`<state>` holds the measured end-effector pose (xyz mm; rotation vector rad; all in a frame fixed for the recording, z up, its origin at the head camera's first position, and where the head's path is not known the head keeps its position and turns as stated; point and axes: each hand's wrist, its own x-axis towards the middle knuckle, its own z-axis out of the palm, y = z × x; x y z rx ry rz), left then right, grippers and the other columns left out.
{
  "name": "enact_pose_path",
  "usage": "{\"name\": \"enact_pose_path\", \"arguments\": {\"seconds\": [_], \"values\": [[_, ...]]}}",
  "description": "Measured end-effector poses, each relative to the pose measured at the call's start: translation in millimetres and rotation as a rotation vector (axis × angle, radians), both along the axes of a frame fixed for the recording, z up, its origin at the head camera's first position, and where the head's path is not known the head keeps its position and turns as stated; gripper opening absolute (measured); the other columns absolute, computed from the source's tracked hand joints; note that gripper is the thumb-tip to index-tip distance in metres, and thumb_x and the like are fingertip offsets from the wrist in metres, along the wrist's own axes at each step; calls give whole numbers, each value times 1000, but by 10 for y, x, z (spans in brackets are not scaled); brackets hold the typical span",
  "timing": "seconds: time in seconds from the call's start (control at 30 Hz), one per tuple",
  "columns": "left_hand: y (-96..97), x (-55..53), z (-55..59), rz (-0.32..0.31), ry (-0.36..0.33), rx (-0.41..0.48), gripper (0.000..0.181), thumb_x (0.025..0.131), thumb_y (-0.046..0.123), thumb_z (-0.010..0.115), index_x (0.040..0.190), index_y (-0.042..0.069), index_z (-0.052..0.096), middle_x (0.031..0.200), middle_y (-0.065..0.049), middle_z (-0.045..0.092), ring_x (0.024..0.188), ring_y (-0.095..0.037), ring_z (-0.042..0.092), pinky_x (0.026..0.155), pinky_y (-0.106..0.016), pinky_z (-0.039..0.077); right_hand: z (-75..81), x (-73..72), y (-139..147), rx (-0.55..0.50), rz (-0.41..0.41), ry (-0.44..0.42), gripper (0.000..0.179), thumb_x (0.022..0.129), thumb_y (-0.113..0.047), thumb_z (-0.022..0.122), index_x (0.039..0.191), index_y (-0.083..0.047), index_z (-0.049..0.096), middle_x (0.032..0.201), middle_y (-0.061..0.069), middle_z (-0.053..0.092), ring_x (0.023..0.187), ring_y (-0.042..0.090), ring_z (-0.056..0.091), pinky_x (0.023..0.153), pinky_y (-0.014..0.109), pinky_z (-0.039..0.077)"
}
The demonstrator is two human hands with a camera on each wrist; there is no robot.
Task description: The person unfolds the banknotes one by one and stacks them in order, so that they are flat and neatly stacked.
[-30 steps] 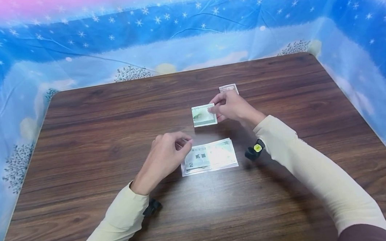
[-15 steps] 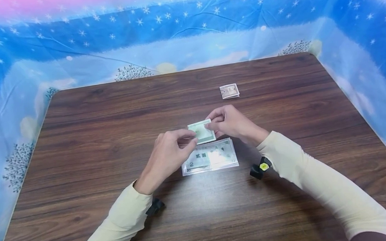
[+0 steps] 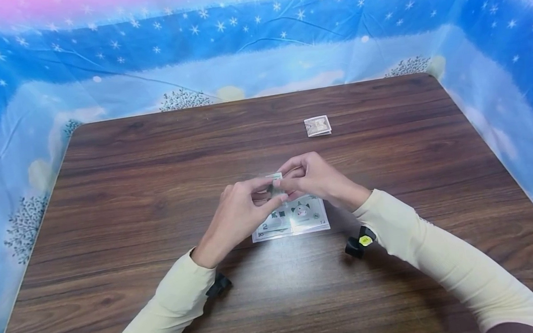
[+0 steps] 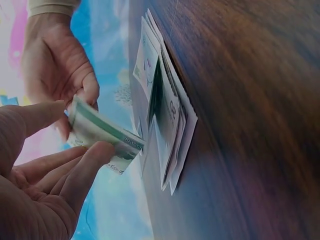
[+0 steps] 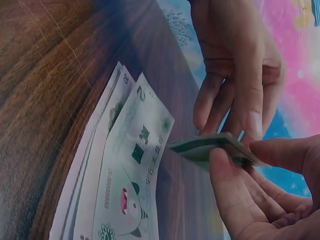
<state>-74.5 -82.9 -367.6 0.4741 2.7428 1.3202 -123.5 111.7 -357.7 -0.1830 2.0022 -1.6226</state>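
A small green banknote [image 4: 112, 131], apparently folded, is held between both hands above the table. My left hand [image 3: 234, 208] pinches it from the left, its thumb on the note's face in the left wrist view. My right hand [image 3: 319, 176] grips it from the right, with the thumb [image 5: 222, 165] against its near side. Fingers cover most of the note in the head view. Just beneath the hands lies a stack of play banknotes [image 3: 305, 224]. Its top note [image 5: 132, 155] has a fold crease, a 2 and a cartoon face.
Farther back on the brown wood-grain table [image 3: 157, 152] lies a folded brownish-pink banknote [image 3: 317, 126]. A blue and pink snowflake cloth [image 3: 259, 31] hangs behind the table and along its sides.
My right hand has brought the green note left and toward me, over the stack. My left hand has taken hold of it too. The note now shows narrower between the fingers.
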Motion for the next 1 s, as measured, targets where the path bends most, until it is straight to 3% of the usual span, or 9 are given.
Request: {"name": "enact_pose_path", "arguments": {"seconds": [0.23,0.43,1.0], "values": [[20,-2,-8,-2,-9,64,44,91,26,79,128,5,68,115,-9,74,100,-15,72,80,-27,58,9,13,-5,-34,-9,-31,30,92,-10,75,114,5,63,100,20,75,85,29,75,83,43,59],[8,-14,-12,-10,-57,131,40,92,18,76,128,1,67,119,-13,72,103,-19,72,82,-27,57,-4,12,-4,-66,-20,-43,32,90,-7,77,115,7,62,98,18,75,86,31,75,85,48,58],[-14,-33,-15,-36,-148,176,37,97,8,69,132,-1,63,125,-16,69,111,-22,69,88,-26,55,-13,23,45,-73,-24,-47,29,92,0,72,118,9,61,102,21,74,92,35,74,85,48,58]]}}
